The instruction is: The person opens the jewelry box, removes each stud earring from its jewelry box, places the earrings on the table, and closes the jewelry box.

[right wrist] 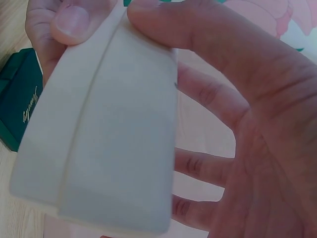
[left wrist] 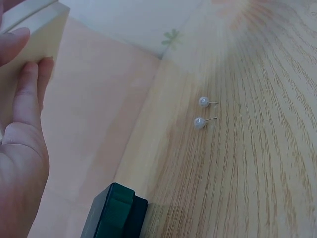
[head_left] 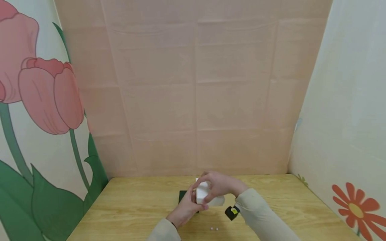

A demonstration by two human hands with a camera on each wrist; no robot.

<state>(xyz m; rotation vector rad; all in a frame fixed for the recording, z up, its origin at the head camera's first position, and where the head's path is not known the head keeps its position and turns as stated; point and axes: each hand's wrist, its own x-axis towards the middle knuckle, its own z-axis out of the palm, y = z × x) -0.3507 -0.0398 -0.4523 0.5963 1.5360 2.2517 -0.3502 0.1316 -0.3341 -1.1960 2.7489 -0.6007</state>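
Above the table, both hands hold a white box [right wrist: 121, 129] with a seam running along its side. The left hand [head_left: 184, 208] grips one end, its thumb and fingers on opposite faces. From the other side the right hand [head_left: 221, 184] grips it, thumb on the near face and fingers behind. A dark green jewelry box [right wrist: 21, 99] with gold lettering lies on the table behind the left hand, partly hidden in the head view. Two pearl stud earrings lie side by side nearer the front, an upper stud [left wrist: 203, 101] and a lower stud [left wrist: 199, 123] in the left wrist view.
The wooden table [head_left: 135, 207] meets a pink-beige cloth backdrop [head_left: 193, 100] at its far edge. Flower-printed panels stand at left [head_left: 51, 150] and right [head_left: 337, 134]. A small black and yellow device [head_left: 232, 213] sits at the right wrist.
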